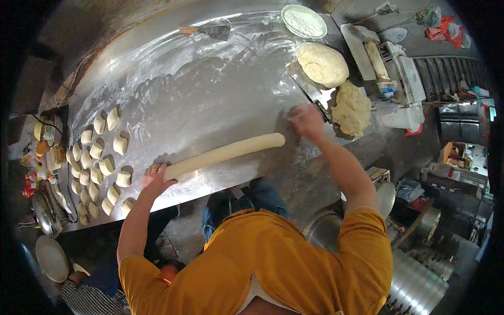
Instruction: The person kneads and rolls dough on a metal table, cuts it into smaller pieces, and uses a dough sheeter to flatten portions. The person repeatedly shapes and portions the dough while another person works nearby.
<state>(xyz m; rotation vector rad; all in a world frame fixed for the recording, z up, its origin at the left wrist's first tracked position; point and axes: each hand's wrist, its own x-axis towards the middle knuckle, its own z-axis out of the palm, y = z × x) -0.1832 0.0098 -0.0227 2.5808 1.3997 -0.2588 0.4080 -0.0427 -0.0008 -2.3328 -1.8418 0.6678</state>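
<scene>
A long rope of dough (226, 154) lies slantwise across the floured steel tabletop (177, 102). My left hand (154, 177) grips its left end, the thumb on the near side and the fingers on the far side. Beyond the rope's right end is my right hand (307, 120), blurred and apart from the dough; whether it holds anything cannot be made out. A dark long blade (305, 92) lies just past it, beside a smooth mound of dough (323, 65) and a rougher lump of dough (351, 108). Many cut dough pieces (95, 176) are spread at the left.
A scraper with a wooden handle (206, 31) rests at the table's far edge. At the far right corner stands a bowl of flour (304, 22). A machine with a roller (376, 61) is beyond the right end. Another person's striped sleeve (92, 295) shows at lower left.
</scene>
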